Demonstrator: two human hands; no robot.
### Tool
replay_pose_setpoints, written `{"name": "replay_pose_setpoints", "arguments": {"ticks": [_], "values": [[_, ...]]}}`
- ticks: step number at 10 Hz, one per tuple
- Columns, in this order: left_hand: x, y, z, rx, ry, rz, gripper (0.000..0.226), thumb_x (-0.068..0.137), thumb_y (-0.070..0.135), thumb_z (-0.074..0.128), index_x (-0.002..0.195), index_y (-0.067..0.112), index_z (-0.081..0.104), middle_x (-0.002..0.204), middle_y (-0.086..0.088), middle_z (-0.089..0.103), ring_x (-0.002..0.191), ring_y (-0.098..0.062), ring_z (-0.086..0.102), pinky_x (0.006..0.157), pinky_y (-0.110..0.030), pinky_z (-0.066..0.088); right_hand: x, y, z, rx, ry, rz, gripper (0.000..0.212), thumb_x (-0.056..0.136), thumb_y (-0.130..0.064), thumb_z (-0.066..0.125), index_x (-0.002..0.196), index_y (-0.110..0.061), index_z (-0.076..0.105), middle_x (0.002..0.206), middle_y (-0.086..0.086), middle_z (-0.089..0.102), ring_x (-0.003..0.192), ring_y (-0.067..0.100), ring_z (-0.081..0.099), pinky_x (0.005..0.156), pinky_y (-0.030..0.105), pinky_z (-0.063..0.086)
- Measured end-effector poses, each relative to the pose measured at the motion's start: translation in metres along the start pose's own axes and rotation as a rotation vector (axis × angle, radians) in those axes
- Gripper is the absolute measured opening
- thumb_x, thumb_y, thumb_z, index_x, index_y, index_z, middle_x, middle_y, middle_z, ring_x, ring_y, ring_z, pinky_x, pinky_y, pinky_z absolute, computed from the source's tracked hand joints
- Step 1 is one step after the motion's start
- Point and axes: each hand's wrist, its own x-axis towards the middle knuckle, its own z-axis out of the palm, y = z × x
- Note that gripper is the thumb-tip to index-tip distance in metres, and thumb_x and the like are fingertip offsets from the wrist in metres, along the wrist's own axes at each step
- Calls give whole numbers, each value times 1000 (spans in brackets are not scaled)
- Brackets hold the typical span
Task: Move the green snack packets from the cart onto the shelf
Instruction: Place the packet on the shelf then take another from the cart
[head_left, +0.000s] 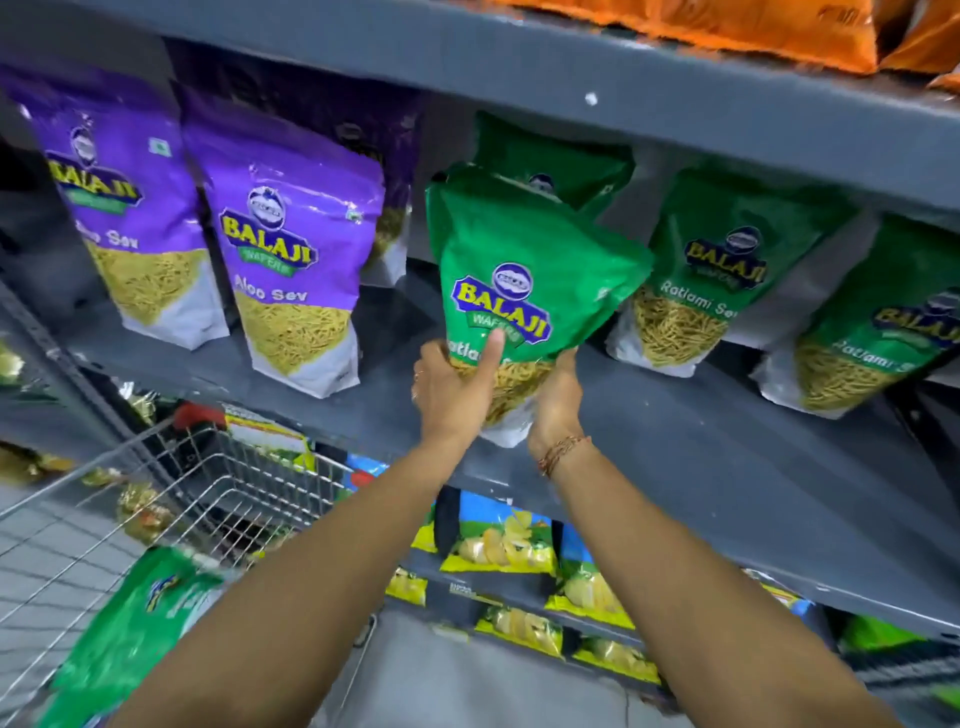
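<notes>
Both hands hold one green snack packet (524, 270) upright over the front of the grey shelf (701, 457). My left hand (454, 395) grips its lower left side, thumb across the label. My right hand (556, 402) cups its lower right side from below. Behind it stands another green packet (561, 156), and two more green packets (727, 270) (883, 322) stand to the right on the same shelf. One more green packet (135, 629) lies in the wire cart (171, 499) at the lower left, partly behind my left forearm.
Purple snack packets (280, 249) stand on the shelf's left part. The shelf above (571, 78) carries orange packets (753, 31). Yellow chip packets (493, 545) fill the lower shelves. Grey floor shows between the cart and the shelving.
</notes>
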Motion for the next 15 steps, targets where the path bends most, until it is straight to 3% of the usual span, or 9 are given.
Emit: {"name": "replay_pose_setpoints", "arguments": {"ticks": [2, 3, 4, 5, 6, 8, 11, 13, 15], "values": [[-5, 4, -10, 25, -113, -115, 75, 65, 74, 52, 115, 20, 39, 122, -10, 47, 118, -25, 39, 100, -36, 30, -2, 9, 5, -46, 280, -90, 50, 97, -43, 24, 120, -10, 55, 125, 10, 59, 115, 23, 53, 103, 35, 41], [-5, -46, -67, -117, 88, -57, 38, 78, 60, 51, 88, 23, 50, 91, -3, 60, 93, -12, 56, 90, -24, 41, -53, 57, 31, -322, 725, -102, 46, 93, -32, 36, 92, 4, 64, 96, 29, 65, 91, 37, 60, 80, 44, 43], [-6, -99, -133, -143, 361, -174, 28, 88, 47, 47, 73, 23, 48, 77, -3, 58, 83, -19, 59, 80, -30, 44, -103, 111, 76, -339, 405, -240, 36, 89, -27, 40, 63, -7, 52, 62, 14, 53, 58, 17, 48, 63, 34, 37], [-17, -207, -238, -101, 689, -671, 40, 93, 37, 43, 79, 1, 57, 93, -29, 63, 95, -37, 60, 85, -43, 44, -134, 221, 150, -618, -320, -28, 26, 92, -28, 45, 70, -16, 45, 64, 2, 49, 56, 0, 45, 55, 15, 38], [-35, -273, -278, -89, 581, -956, 48, 92, 34, 46, 102, -11, 58, 114, -35, 60, 106, -43, 58, 82, -42, 48, -125, 295, 189, -974, -617, 157, 23, 91, -28, 48, 77, -13, 58, 85, 15, 64, 80, 21, 60, 74, 30, 48], [-50, -378, -287, -502, 344, -1238, 32, 95, 32, 42, 68, 15, 50, 43, 1, 53, 28, -5, 47, 30, -13, 32, -84, 435, 191, -1657, -1051, 157, 39, 90, -24, 48, 124, -4, 53, 129, 25, 56, 119, 38, 52, 101, 44, 43], [-48, -358, -285, -438, 422, -1042, 13, 89, 18, 57, 87, 5, 57, 59, -5, 60, 42, -10, 50, 35, -14, 37, -102, 399, 164, -1591, -738, 155, 36, 92, -16, 42, 122, 5, 44, 126, 28, 54, 117, 40, 51, 95, 40, 42], [-45, -250, -283, -321, 443, -641, 36, 90, 20, 55, 120, 2, 50, 125, -29, 57, 111, -38, 57, 93, -39, 48, -123, 298, 178, -1260, -602, -45, 34, 92, -15, 39, 117, 6, 47, 118, 27, 57, 108, 38, 54, 77, 31, 38], [-79, -114, -243, -113, 367, -8, 48, 91, 12, 51, 136, 7, 33, 125, 6, 50, 114, -11, 57, 101, -30, 45, -152, 164, 127, -565, -463, -315, 21, 93, -2, 39, 110, 8, 46, 77, 7, 57, 59, -13, 53, 55, 6, 38]]}}
